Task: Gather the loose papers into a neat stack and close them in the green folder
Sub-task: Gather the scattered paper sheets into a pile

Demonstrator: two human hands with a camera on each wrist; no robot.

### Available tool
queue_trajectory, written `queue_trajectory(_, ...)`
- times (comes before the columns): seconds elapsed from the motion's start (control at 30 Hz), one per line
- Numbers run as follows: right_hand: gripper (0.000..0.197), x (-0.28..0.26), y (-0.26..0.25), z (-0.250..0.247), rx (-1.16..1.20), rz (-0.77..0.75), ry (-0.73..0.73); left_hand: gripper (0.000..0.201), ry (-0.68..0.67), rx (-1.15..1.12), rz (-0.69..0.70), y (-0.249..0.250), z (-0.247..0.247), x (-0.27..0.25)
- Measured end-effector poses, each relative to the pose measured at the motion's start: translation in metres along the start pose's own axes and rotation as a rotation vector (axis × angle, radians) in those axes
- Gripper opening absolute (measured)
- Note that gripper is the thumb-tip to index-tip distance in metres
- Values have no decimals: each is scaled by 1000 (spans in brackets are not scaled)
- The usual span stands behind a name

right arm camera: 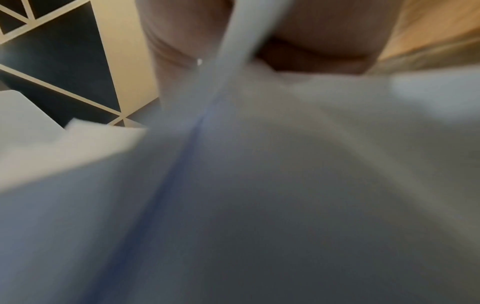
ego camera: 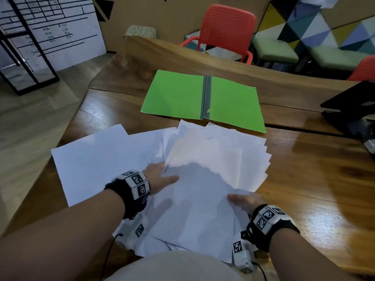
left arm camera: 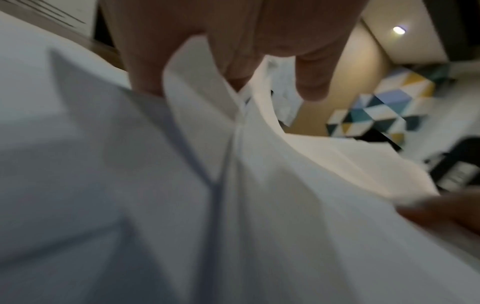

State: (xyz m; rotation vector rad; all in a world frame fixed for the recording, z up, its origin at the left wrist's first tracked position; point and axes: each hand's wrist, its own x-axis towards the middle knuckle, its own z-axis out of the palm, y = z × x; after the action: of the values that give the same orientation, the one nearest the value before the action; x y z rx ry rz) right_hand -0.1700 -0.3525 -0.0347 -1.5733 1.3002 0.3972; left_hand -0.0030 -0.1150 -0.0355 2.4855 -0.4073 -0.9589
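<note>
The green folder (ego camera: pixel 203 98) lies open and flat on the wooden table (ego camera: pixel 314 179), beyond the papers. Loose white papers (ego camera: pixel 203 159) are fanned out in an untidy overlapping heap in front of me. My left hand (ego camera: pixel 162 177) holds the heap's left side, thumb on top and fingers slid between the sheets (left arm camera: pixel 233 51). My right hand (ego camera: pixel 245 202) grips the near right side, thumb above and fingers hidden below. Both wrist views are filled with blurred paper (left arm camera: pixel 130 185) (right arm camera: pixel 285 185); a sheet passes between the right thumb and fingers (right arm camera: pixel 324 30).
A black laptop or device (ego camera: pixel 349 104) sits at the table's right edge, with a small white item (ego camera: pixel 371 145) near it. A raised wooden ledge (ego camera: pixel 203 57) runs behind the folder. A red chair (ego camera: pixel 225 31) stands beyond. The table's left edge slants close to the outermost sheet (ego camera: pixel 81 155).
</note>
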Motion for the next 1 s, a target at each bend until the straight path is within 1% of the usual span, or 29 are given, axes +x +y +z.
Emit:
queue_trajectory(0.03, 70, 0, 1, -1, -2, 5, 0, 86, 119, 19, -75, -5, -6, 2)
queue_trajectory(0.07, 74, 0, 2, -2, -3, 23, -3, 85, 246, 26, -209, -13, -16, 5)
queue_trajectory(0.1, 79, 3, 3, -1, 4, 27, 5, 86, 335, 17, -365, -22, -26, 7)
queue_trajectory(0.13, 82, 1, 2, 0, -3, 28, 10, 88, 371, 1, -502, -30, -36, 5)
queue_trajectory(0.17, 82, 0, 1, 1, 0, 20, 16, 89, 366, -1, -582, -39, -42, 5)
queue_trajectory(0.2, 81, -1, 0, 2, 4, 14, 19, 86, 352, 12, -585, -45, -44, 7)
queue_trajectory(0.23, 81, 0, -1, 2, 8, 8, 23, 81, 336, 35, -526, -48, -42, 10)
queue_trajectory(0.33, 79, -3, -3, 4, 6, 12, 33, 65, 247, 38, -231, -39, -35, 13)
queue_trajectory(0.37, 78, -2, -3, 4, 1, 14, 36, 61, 238, 9, -194, -36, -36, 12)
queue_trajectory(0.4, 77, -4, -4, 4, -7, 18, 39, 58, 279, -49, -183, -35, -41, 11)
queue_trajectory(0.43, 76, -5, -4, 4, -10, 16, 39, 57, 349, -76, -227, -35, -47, 10)
queue_trajectory(0.5, 76, -8, -5, 3, -2, 18, 38, 59, 484, -59, -426, -48, -62, 9)
queue_trajectory(0.53, 76, -10, -5, 3, 0, 18, 34, 62, 496, -53, -517, -57, -67, 7)
queue_trajectory(0.57, 76, -10, -5, 2, 4, 19, 31, 65, 444, -39, -569, -63, -70, 3)
queue_trajectory(0.6, 77, -10, -6, 2, 9, 16, 30, 64, 386, -40, -587, -66, -70, 0)
queue_trajectory(0.67, 77, -10, -6, 2, 10, 13, 31, 52, 367, -38, -617, -64, -65, -5)
queue_trajectory(0.7, 76, -10, -6, 2, 7, 14, 35, 51, 377, -36, -616, -61, -61, -6)
queue_trajectory(0.8, 75, -10, -7, 3, 6, 18, 43, 72, 409, -41, -557, -49, -50, -10)
queue_trajectory(0.83, 76, -10, -8, 4, 9, 21, 45, 70, 390, -77, -528, -45, -50, -11)
queue_trajectory(0.87, 78, -10, -8, 4, 15, 24, 46, 62, 367, -107, -500, -42, -50, -12)
queue_trajectory(0.9, 79, -11, -9, 5, 18, 28, 49, 48, 344, -110, -483, -40, -50, -12)
queue_trajectory(0.97, 81, -13, -10, 6, 12, 32, 51, 25, 269, -37, -426, -35, -49, -11)
queue_trajectory(1.0, 81, -13, -10, 6, 12, 35, 52, 20, 234, 17, -414, -31, -48, -11)
